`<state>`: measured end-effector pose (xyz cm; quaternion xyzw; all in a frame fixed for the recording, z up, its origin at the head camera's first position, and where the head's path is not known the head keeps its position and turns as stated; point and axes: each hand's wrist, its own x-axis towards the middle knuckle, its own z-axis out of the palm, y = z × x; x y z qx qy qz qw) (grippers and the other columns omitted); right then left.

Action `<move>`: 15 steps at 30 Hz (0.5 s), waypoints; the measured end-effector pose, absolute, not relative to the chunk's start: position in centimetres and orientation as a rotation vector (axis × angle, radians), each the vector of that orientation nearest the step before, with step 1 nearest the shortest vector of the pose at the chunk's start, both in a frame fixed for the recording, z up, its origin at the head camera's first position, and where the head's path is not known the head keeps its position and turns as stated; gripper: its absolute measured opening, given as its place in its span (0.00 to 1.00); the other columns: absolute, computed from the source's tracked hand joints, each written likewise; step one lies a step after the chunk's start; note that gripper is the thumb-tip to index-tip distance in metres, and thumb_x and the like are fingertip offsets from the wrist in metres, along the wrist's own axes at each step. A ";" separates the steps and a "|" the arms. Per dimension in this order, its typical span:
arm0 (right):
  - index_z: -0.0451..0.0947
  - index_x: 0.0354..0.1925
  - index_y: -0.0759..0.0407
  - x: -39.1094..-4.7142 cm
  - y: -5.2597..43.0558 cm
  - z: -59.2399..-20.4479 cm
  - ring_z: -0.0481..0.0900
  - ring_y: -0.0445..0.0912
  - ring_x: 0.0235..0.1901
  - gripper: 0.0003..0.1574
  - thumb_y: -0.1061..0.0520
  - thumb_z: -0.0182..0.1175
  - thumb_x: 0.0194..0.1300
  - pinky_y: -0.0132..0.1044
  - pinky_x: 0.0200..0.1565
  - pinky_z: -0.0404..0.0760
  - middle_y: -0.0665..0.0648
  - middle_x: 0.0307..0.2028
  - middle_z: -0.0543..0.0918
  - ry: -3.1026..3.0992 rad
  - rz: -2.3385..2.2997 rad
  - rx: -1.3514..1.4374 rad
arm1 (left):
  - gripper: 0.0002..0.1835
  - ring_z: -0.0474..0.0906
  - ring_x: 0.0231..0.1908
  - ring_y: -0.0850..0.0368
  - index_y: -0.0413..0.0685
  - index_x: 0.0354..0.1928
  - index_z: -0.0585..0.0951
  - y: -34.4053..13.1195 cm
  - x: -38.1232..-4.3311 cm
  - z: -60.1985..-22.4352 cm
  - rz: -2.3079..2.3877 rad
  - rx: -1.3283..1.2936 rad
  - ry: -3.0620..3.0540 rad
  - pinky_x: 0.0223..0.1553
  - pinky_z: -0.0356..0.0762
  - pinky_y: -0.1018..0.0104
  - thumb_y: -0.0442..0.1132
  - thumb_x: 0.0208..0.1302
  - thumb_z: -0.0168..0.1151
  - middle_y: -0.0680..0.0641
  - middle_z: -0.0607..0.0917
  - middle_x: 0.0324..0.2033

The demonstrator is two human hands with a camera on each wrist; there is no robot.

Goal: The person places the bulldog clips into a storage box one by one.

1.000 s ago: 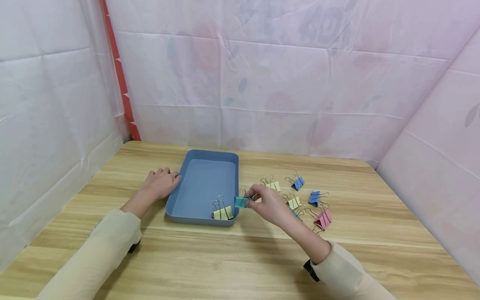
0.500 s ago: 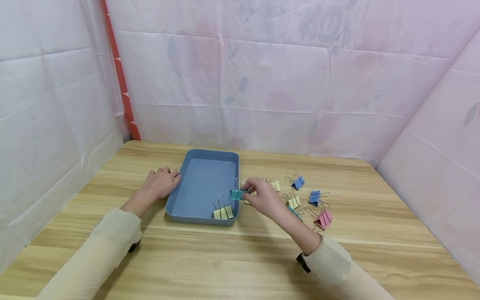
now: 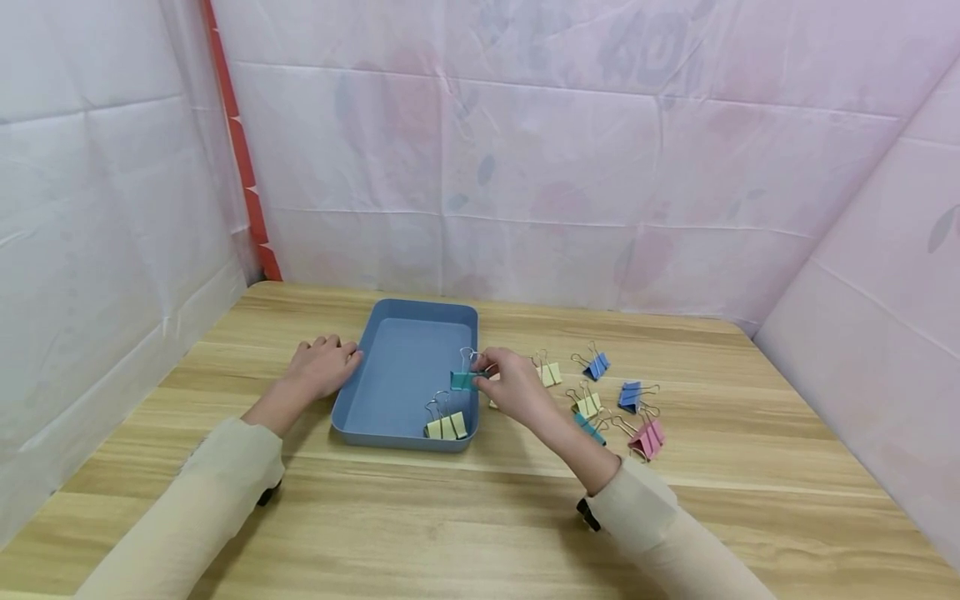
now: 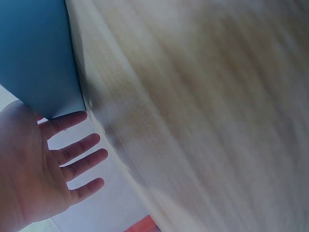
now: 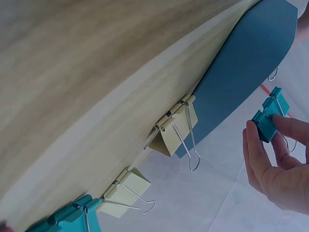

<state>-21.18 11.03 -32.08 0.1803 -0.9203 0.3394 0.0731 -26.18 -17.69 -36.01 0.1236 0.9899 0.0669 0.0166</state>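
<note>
Teal clip [image 3: 461,381], one of two in that colour, was raised above the right side of the blue tray [image 3: 412,375], apart from it, pinched between the thumb and fingers of the right hand [image 3: 516,390]. At the tray's left wall lay the left hand [image 3: 322,368], its fingers straight and spread, the forefinger touching the wall. One yellow clip [image 3: 446,427] stood inside the tray, in the near right corner. Right of the tray, on the wooden table [image 3: 420,517], sat three other yellow clips [image 3: 588,406], one of them just beside the tray and mostly hidden behind the right hand in the head view. The second teal clip [image 3: 590,428] also lay right of the tray, near the yellow ones. Farther right of it were two blue clips [image 3: 630,397] and at least one pink clip [image 3: 647,438]; an exact pink count could not be told. Three pale cloth walls [image 3: 525,167] rose left of, right of and beyond the tray.
</note>
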 end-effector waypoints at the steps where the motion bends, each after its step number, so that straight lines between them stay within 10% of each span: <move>1: 0.78 0.30 0.59 -21.3 10.9 -32.1 0.79 0.47 0.35 0.05 0.67 0.64 0.54 0.34 0.29 0.76 0.51 0.31 0.81 -2.763 1.014 0.552 | 0.26 0.60 0.57 0.33 0.37 0.62 0.68 -17.7 -26.2 -36.0 0.207 0.384 3.078 0.52 0.55 0.36 0.47 0.72 0.35 0.30 0.67 0.57; 15: 0.79 0.32 0.59 -22.3 10.1 -32.6 0.80 0.46 0.36 0.05 0.66 0.64 0.55 0.32 0.32 0.77 0.53 0.33 0.81 -2.792 0.912 0.653 | 0.26 0.59 0.57 0.33 0.38 0.62 0.68 -17.7 -26.3 -36.2 0.208 0.380 3.077 0.52 0.55 0.36 0.48 0.72 0.35 0.31 0.67 0.57</move>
